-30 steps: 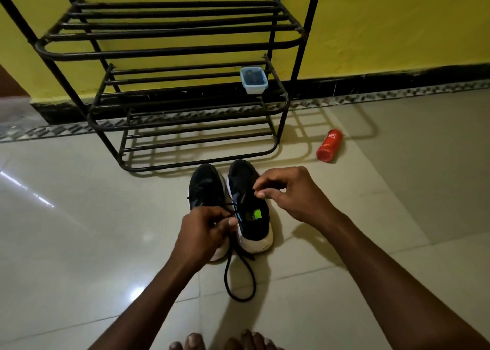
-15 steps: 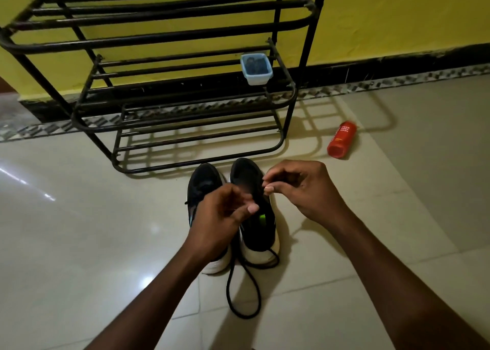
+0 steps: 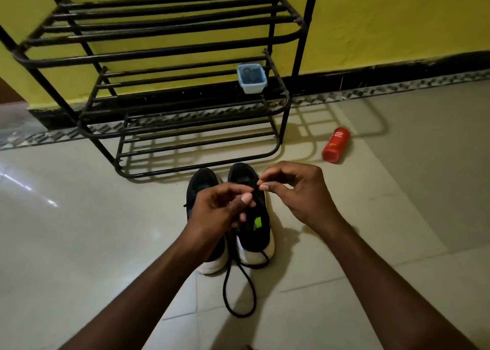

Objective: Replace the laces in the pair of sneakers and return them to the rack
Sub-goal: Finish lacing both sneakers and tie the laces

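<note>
Two black sneakers with white soles stand side by side on the floor, toes toward the rack: the left sneaker (image 3: 201, 182) and the right sneaker (image 3: 256, 233) with a green tag on its tongue. A black lace (image 3: 240, 294) trails from the right sneaker and loops on the tiles behind the heels. My left hand (image 3: 220, 211) hovers over the gap between the shoes and pinches the lace. My right hand (image 3: 297, 190) pinches the lace above the right sneaker's eyelets. The black metal shoe rack (image 3: 164, 55) stands just beyond the shoes.
A small blue-rimmed plastic container (image 3: 251, 78) sits on the rack's middle shelf at the right. A red bottle (image 3: 335, 145) lies on the floor to the right of the rack. A yellow wall with a black skirting runs behind.
My left hand has risen from the shoe's heel side toward my right hand, drawing the lace up. The camera view shifted slightly.
</note>
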Demonstrator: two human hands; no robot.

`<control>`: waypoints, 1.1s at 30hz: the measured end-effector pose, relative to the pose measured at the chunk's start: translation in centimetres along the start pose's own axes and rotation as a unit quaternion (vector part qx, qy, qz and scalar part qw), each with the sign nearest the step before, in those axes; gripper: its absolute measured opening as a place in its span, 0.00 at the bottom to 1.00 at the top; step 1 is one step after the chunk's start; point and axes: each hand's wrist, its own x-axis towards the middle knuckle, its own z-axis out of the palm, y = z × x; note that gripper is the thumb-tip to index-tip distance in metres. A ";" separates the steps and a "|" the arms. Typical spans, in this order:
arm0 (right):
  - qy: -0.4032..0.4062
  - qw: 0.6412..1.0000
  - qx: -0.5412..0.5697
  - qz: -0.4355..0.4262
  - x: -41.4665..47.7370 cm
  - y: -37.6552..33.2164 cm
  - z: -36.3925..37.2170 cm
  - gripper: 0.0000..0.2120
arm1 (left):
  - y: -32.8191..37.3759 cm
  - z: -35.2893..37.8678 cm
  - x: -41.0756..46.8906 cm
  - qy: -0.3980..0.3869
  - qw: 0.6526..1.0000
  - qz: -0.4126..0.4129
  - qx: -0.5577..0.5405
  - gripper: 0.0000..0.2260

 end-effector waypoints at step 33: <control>0.075 0.959 -0.044 0.270 2.8 12.2 7.3 0.05 | -6.6 -1.3 12.7 0.089 0.951 -0.097 0.282 0.03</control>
